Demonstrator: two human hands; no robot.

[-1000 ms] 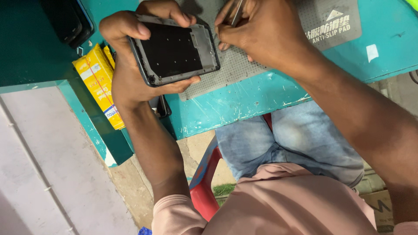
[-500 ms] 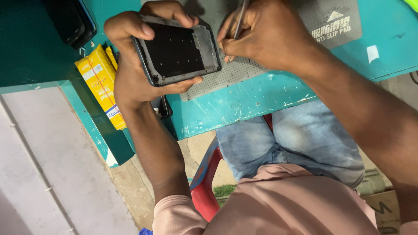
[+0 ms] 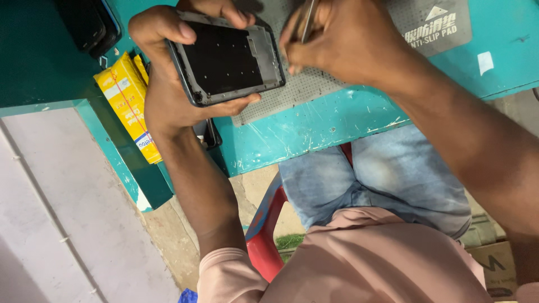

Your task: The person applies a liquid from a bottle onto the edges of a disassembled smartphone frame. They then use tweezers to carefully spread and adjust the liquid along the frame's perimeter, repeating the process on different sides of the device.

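Scratched teal wooden workbench (image 3: 337, 120) lay under both hands, its near edge just below the grip, with open floor beyond the edge. Grey perforated anti-slip mat (image 3: 314, 90) sat on it, directly beneath the held piece and reaching to that edge.

Left hand (image 3: 163, 84) was closed around an opened dark phone frame with a black inner plate (image 3: 227, 59): thumb over the top-left corner, fingers curled under the bottom edge and over the top. Frame was held above the mat, inner side up. Long axis ran left to right, slightly tilted, right end lower and toward the right hand.

Right hand (image 3: 342, 42) was pinched shut on a thin metal tool (image 3: 307, 19), just beside the frame's right end. Tip hidden by fingers; contact with frame could not be told.

Against the frame half a second before: phone frame and both hands sat much the same, only the tool hand slightly nearer the frame's right end.

Yellow rectangular packet (image 3: 126, 101) stood left of the gripping wrist, close. Black device (image 3: 87, 25) lay up-left, apart.
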